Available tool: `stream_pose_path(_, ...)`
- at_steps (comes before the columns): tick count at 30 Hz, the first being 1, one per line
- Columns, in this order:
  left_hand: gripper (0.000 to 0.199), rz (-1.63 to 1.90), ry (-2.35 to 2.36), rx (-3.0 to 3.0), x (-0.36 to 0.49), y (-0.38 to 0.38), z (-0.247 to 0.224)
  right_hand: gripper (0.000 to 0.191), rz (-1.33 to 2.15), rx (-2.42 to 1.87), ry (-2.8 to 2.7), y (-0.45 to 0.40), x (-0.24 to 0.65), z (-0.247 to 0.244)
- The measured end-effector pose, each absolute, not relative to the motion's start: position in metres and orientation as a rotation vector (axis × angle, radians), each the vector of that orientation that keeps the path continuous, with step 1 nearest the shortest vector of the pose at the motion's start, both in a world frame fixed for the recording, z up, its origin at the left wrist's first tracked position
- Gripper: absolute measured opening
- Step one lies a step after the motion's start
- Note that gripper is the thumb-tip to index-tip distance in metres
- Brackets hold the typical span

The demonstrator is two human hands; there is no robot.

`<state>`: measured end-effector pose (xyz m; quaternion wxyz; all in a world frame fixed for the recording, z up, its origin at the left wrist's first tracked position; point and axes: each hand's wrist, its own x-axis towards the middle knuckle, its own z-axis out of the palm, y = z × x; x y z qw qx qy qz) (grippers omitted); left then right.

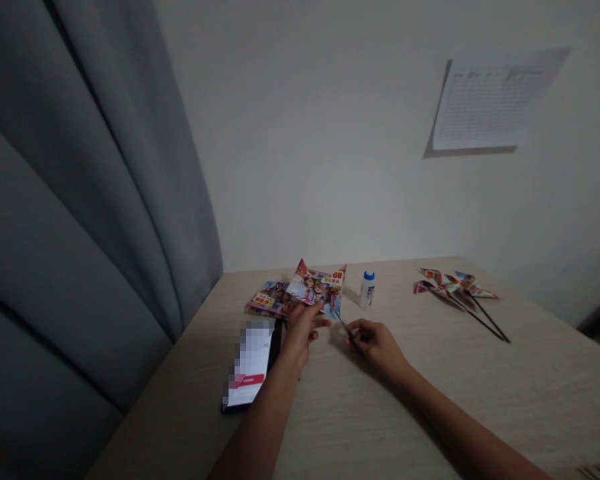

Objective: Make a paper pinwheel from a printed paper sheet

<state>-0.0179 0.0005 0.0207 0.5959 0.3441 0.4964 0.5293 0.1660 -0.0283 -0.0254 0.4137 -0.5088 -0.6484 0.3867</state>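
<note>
"68" is clearly read now, at the upper right of the printed sheet (314, 288) by the table's (350, 427) back edge! Towards the back left corner, on the leaflet (264, 300), a number ending in "9.9" is spotted, its first digit unclear. Nothing can be made out on the phone (247, 393) near the left edge, the bottle's (367, 291) label or the wall paper's (487, 107) rows.

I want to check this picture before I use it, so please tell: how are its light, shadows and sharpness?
Head view: dim overall, the phone screen brightest, partly covered by coarse blocks; head view: the wall sheet has a dark shadow along its left and lower edges, and blurred print; head view: the dark tool in the right hand is hard to make out.
</note>
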Motion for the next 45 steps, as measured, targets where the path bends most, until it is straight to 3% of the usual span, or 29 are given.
stream_pose_path(7, 0.035, 1.298, 1.216, 0.796, -0.018, 0.004, 0.015, 0.026, 0.903, -1.268, -1.609, -0.031, 0.166, -0.022)
stream_pose_path(18, 0.044, 1.366, 1.191, 0.942, -0.02, 0.006, 0.011, 0.036, 1.201, -1.157, -1.465, -0.027, 0.162, -0.031)
stream_pose_path(26, 0.044, 1.357, 1.204, 0.988, -0.016, 0.004, 0.012, 0.046, 1.284, -1.106, -1.361, -0.027, 0.16, -0.029)
stream_pose_path(45, 0.04, 1.345, 1.207, 0.984, -0.016, 0.004, 0.01, 0.048, 1.37, -1.086, -1.226, -0.03, 0.155, -0.024)
